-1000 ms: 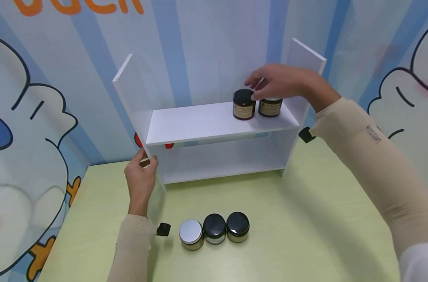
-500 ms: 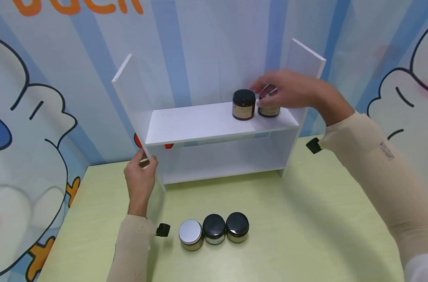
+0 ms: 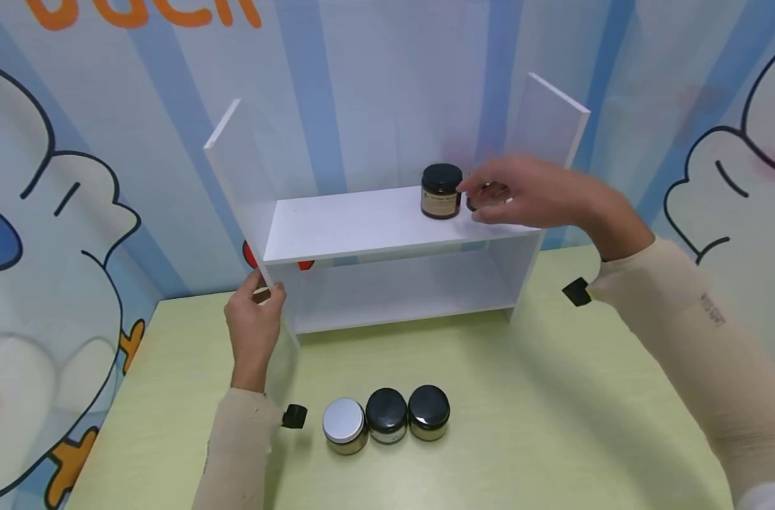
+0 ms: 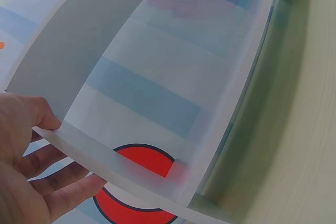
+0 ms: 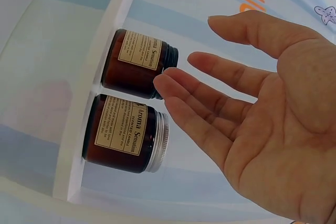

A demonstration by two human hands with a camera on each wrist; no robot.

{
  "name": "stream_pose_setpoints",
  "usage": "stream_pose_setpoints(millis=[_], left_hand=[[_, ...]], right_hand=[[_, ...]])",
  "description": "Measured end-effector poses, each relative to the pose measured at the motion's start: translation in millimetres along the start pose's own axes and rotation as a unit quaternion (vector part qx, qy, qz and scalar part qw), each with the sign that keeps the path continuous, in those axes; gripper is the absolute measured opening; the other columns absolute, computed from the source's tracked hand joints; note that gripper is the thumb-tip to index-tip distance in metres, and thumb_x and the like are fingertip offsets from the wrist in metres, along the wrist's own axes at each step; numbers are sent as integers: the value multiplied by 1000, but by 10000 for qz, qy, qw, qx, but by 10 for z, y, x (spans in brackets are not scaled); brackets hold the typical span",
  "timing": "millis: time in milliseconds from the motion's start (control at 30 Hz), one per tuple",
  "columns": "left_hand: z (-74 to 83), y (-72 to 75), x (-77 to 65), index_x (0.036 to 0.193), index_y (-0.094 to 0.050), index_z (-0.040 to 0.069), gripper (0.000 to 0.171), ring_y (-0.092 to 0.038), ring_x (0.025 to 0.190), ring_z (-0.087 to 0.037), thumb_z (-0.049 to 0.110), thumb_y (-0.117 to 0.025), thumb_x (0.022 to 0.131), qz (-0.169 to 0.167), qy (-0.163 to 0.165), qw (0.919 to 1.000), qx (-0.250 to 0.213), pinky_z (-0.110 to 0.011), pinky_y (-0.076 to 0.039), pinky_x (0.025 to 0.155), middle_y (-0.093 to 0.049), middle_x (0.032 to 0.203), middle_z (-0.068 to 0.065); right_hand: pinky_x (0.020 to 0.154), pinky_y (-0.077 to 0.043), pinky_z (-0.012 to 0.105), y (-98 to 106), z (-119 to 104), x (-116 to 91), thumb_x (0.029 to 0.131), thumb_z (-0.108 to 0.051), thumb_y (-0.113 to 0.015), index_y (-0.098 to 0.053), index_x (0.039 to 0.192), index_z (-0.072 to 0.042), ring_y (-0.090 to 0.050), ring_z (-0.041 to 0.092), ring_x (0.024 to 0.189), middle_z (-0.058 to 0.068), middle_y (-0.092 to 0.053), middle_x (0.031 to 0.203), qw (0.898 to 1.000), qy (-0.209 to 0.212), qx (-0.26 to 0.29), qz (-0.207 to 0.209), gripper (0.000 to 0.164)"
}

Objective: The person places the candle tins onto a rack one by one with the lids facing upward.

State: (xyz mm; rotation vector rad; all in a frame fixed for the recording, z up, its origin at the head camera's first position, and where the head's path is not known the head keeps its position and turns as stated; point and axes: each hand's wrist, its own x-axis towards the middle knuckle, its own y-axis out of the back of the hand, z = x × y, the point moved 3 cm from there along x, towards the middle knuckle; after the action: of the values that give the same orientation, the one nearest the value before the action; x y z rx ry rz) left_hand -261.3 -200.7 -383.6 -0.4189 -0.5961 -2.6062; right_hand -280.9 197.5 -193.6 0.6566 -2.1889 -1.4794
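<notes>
My left hand (image 3: pixel 255 326) grips the edge of the left side panel of a white two-tier shelf (image 3: pixel 343 223), thumb on one face and fingers behind in the left wrist view. Two brown glass scented-candle jars stand side by side at the right of the upper board. One is a black-lidded jar (image 3: pixel 441 191); the other, a silver-lidded jar (image 5: pixel 123 140), is mostly hidden by my right hand in the head view. My right hand (image 3: pixel 547 191) hovers in front of them, holding nothing. Its fingers are loosely bent and apart in the right wrist view.
On the pale green table (image 3: pixel 508 439), in front of the shelf, three more jars stand in a row: a silver-lidded jar (image 3: pixel 345 423), a black-lidded jar (image 3: pixel 386 414) and another black-lidded jar (image 3: pixel 428 412). A cartoon-printed backdrop (image 3: pixel 387 92) rises behind the shelf.
My right hand has drawn down and to the right, from above the jar lids to in front of the right jar. The left hand and all the jars stay in place.
</notes>
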Motion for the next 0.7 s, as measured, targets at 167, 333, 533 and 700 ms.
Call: stream_pose_setpoints(millis=[167, 333, 533, 700], left_hand=[[-2, -1, 10, 135, -65, 9, 39, -66, 109, -34, 18, -60, 97, -3, 12, 10000, -3, -50, -58, 90, -67, 116, -14], [-12, -4, 1, 136, -65, 9, 40, -66, 109, -34, 19, -60, 97, -11, 35, 10000, 17, -49, -58, 91, -68, 117, -14], [-13, -5, -17, 137, -64, 9, 42, -67, 109, -34, 19, -60, 97, 6, 34, 10000, 32, -50, -58, 90, -68, 117, -14], [7, -4, -13, 136, -64, 7, 41, -67, 108, -34, 19, -60, 97, 14, 11, 10000, 20, -50, -58, 90, -68, 117, -15]], right_hand=[[105, -50, 50, -72, -13, -39, 98, -19, -66, -59, 139, -6, -62, 27, 120, 12, -63, 132, 9998, -56, 184, -88, 43], [104, -50, 50, -149, -18, -74, 98, -18, -66, -59, 139, -7, -63, 28, 121, 12, -62, 135, 9994, -92, 279, -187, 42], [104, -51, 49, -257, 2, -119, 98, -16, -65, -59, 140, -13, -63, 25, 121, 8, -62, 134, 9984, -116, 441, -349, 43], [103, -51, 49, -340, 22, -155, 98, -15, -64, -58, 141, -14, -62, 27, 123, 7, -61, 134, 9976, 51, 550, -409, 43]])
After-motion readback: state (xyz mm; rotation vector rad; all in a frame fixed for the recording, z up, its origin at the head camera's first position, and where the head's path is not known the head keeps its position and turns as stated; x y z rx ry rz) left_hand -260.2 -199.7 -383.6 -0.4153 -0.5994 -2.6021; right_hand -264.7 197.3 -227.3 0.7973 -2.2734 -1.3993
